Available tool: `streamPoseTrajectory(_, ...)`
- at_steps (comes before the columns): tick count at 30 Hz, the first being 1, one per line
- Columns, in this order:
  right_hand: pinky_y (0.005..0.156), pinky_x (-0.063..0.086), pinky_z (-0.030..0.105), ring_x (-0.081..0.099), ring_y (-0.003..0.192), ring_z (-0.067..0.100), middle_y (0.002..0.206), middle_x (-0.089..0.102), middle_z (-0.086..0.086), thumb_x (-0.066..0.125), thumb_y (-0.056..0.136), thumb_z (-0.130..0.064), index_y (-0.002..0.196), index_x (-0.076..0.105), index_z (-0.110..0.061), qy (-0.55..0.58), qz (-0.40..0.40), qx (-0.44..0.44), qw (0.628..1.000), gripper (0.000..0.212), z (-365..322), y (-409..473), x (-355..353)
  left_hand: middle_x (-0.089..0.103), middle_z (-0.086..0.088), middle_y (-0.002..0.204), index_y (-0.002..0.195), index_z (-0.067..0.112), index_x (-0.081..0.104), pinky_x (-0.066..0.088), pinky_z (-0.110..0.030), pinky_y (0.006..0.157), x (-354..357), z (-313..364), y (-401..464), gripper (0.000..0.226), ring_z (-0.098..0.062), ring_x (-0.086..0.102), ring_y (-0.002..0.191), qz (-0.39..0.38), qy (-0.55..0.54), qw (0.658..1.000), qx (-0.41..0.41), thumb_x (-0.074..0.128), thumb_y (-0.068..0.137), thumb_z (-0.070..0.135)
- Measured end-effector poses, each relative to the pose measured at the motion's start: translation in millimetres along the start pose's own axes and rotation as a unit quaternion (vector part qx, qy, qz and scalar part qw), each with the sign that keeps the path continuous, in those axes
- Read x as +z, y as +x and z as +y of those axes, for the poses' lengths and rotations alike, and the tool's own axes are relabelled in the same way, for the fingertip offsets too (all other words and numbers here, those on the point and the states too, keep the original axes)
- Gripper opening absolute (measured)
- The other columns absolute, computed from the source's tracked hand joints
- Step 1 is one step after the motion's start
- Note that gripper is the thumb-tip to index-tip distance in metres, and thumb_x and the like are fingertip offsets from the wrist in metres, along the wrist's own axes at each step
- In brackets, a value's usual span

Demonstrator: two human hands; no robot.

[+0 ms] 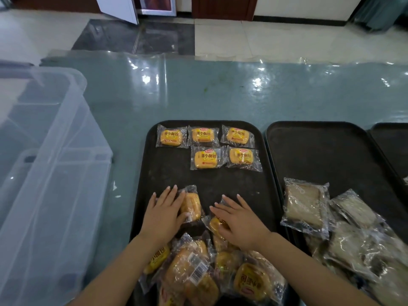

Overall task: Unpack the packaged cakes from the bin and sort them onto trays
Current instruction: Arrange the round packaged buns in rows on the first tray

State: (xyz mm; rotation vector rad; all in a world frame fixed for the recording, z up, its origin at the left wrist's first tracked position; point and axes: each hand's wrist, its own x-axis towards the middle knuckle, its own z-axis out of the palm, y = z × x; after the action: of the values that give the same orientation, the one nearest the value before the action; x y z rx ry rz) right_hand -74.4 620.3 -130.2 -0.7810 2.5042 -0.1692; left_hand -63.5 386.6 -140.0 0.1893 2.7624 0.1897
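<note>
Several yellow packaged cakes (206,159) lie in two neat rows at the far end of a black tray (167,173). A loose heap of the same cakes (194,268) fills the tray's near end. My left hand (164,212) lies flat with fingers spread, its fingertips on one yellow cake (191,206) turned on its side. My right hand (239,220) rests flat on another cake (215,225) at the top of the heap. A second black tray (331,155) to the right carries pale brown packaged cakes (303,205) in clear wrappers at its near end.
A large clear plastic bin (50,173) stands on the left of the green table (198,96). The corner of a third black tray (393,142) shows at the far right edge. Tiled floor and doors lie beyond the table.
</note>
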Motion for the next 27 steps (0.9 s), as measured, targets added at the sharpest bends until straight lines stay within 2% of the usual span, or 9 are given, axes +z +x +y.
streamPoseTrajectory(3, 0.116, -0.013, 0.038, -0.003, 0.147, 0.012, 0.159, 0.016, -0.007, 0.002, 0.085, -0.055, 0.153, 0.015, -0.026, 0.002, 0.007, -0.004, 1.000, 0.075, -5, 5, 0, 0.010, 0.008, 0.159, 0.150, 0.033, 0.017, 0.003, -0.038, 0.119, -4, 0, 4, 0.053, -0.012, 0.003, 0.146, 0.057, -0.022, 0.998, 0.006, 0.036, 0.100, 0.040)
streamPoseTrajectory(5, 0.115, -0.014, 0.036, -0.003, 0.147, 0.011, 0.160, 0.012, -0.008, -0.010, 0.087, -0.061, 0.153, 0.013, -0.026, 0.009, 0.011, -0.001, 1.000, 0.078, -7, 8, 3, 0.016, 0.010, 0.157, 0.149, 0.031, 0.021, 0.003, -0.033, 0.117, -4, 0, 4, 0.053, -0.007, 0.009, 0.144, 0.046, -0.052, 0.997, 0.030, 0.037, 0.100, 0.043)
streamPoseTrajectory(9, 0.116, -0.013, 0.034, -0.011, 0.144, 0.004, 0.160, 0.005, -0.012, -0.016, 0.081, -0.061, 0.153, 0.010, -0.030, 0.040, 0.014, 0.023, 0.999, 0.083, -5, 10, 16, 0.000, 0.007, 0.159, 0.153, 0.023, 0.001, 0.000, -0.040, 0.119, 2, 3, 4, 0.085, -0.010, 0.001, 0.146, -0.022, -0.017, 0.999, 0.021, 0.029, 0.089, 0.071)
streamPoseTrajectory(11, 0.117, -0.013, 0.035, -0.013, 0.144, 0.003, 0.160, 0.003, -0.013, -0.014, 0.082, -0.061, 0.152, 0.008, -0.030, 0.041, 0.019, 0.029, 0.999, 0.080, -5, 10, 19, -0.003, 0.004, 0.160, 0.152, 0.021, -0.005, 0.000, -0.042, 0.119, 5, 6, 6, 0.091, -0.013, -0.002, 0.146, -0.040, -0.008, 0.999, 0.002, 0.034, 0.088, 0.071)
streamPoseTrajectory(14, 0.117, -0.012, 0.037, -0.012, 0.144, 0.004, 0.160, 0.000, -0.012, -0.013, 0.080, -0.063, 0.152, 0.004, -0.030, 0.037, 0.015, 0.033, 0.999, 0.081, -7, 10, 16, 0.019, 0.002, 0.158, 0.152, 0.021, 0.006, 0.010, -0.040, 0.119, 4, 8, 10, 0.077, -0.013, 0.018, 0.144, 0.004, -0.067, 0.998, -0.015, 0.041, 0.093, 0.057)
streamPoseTrajectory(17, 0.117, -0.013, 0.036, -0.012, 0.144, 0.005, 0.159, -0.003, -0.012, -0.015, 0.079, -0.062, 0.152, 0.000, -0.030, 0.037, 0.022, 0.027, 0.999, 0.080, -7, 12, 11, 0.059, 0.003, 0.122, 0.145, 0.024, 0.028, 0.043, -0.038, 0.100, -6, 8, 10, 0.062, -0.013, 0.056, 0.112, 0.037, -0.260, 0.962, -0.077, 0.042, 0.093, 0.054)
streamPoseTrajectory(20, 0.117, -0.013, 0.034, -0.013, 0.144, 0.005, 0.159, -0.005, -0.012, -0.012, 0.083, -0.060, 0.151, -0.003, -0.031, 0.043, 0.048, 0.018, 0.998, 0.075, -11, 15, 5, 0.062, 0.006, 0.110, 0.125, 0.025, 0.052, 0.048, -0.030, 0.087, -16, 7, 11, 0.046, -0.008, 0.060, 0.098, 0.008, -0.499, 0.858, -0.125, 0.045, 0.092, 0.055)
streamPoseTrajectory(23, 0.116, -0.014, 0.033, -0.016, 0.143, 0.004, 0.156, -0.009, -0.014, -0.007, 0.086, -0.059, 0.151, -0.004, -0.031, 0.046, 0.050, 0.001, 0.998, 0.070, -19, 23, 2, 0.058, 0.003, 0.117, 0.123, 0.023, 0.056, 0.044, -0.023, 0.084, -14, -3, 15, 0.037, -0.006, 0.055, 0.101, 0.069, -0.476, 0.865, -0.143, 0.047, 0.095, 0.044)
streamPoseTrajectory(27, 0.115, -0.015, 0.034, -0.017, 0.142, 0.005, 0.158, -0.008, -0.012, -0.004, 0.088, -0.058, 0.152, -0.002, -0.030, 0.042, 0.033, -0.015, 0.998, 0.070, -29, 40, 4, 0.059, 0.000, 0.123, 0.132, 0.018, 0.051, 0.044, -0.035, 0.098, -1, -20, 19, 0.039, -0.013, 0.054, 0.110, 0.105, -0.428, 0.881, -0.174, 0.054, 0.095, 0.028)
